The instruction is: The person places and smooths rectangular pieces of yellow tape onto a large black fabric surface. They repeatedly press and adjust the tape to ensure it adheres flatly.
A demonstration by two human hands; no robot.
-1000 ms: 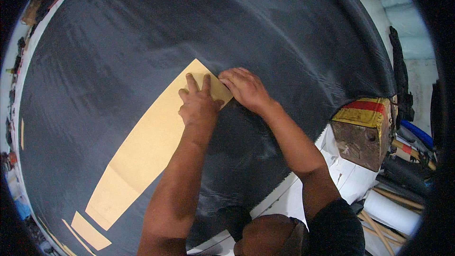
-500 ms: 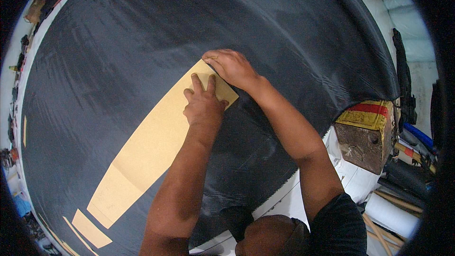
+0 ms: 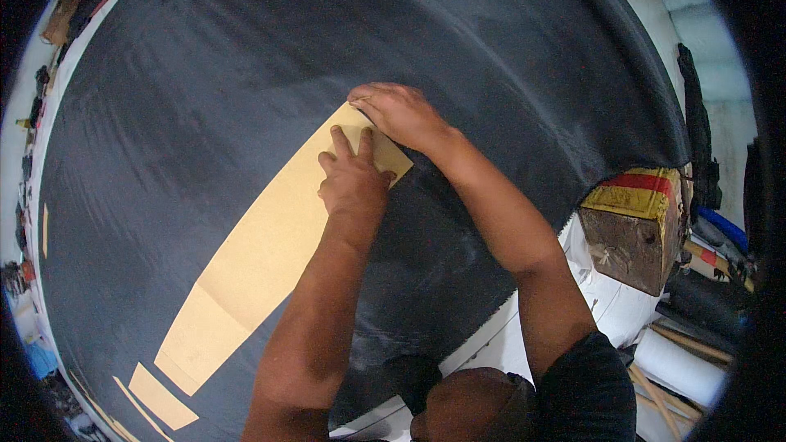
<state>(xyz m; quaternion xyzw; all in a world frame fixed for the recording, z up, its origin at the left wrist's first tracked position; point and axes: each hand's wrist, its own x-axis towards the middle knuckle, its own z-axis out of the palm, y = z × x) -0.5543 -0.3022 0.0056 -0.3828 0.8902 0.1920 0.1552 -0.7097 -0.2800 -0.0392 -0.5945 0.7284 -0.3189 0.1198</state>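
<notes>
The hands [image 3: 354,181] are viewed near frame centre, from close above, by a downward-facing, head-worn fisheye camera.

dark cloth [image 3: 180,131] open leftward, block [image 3: 624,250] rightward

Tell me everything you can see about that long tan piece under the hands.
The long tan piece looks like smooth paper or thin card. Its long sides curve gently, and it narrows toward the lower-left end; the upper end is cut straight. A crease crosses its lower part, with a faint line near the narrow tip. It lies slantwise on dark cloth. The left hand rests on its upper part, fingers spread; the right hand is at its top corner.
</notes>
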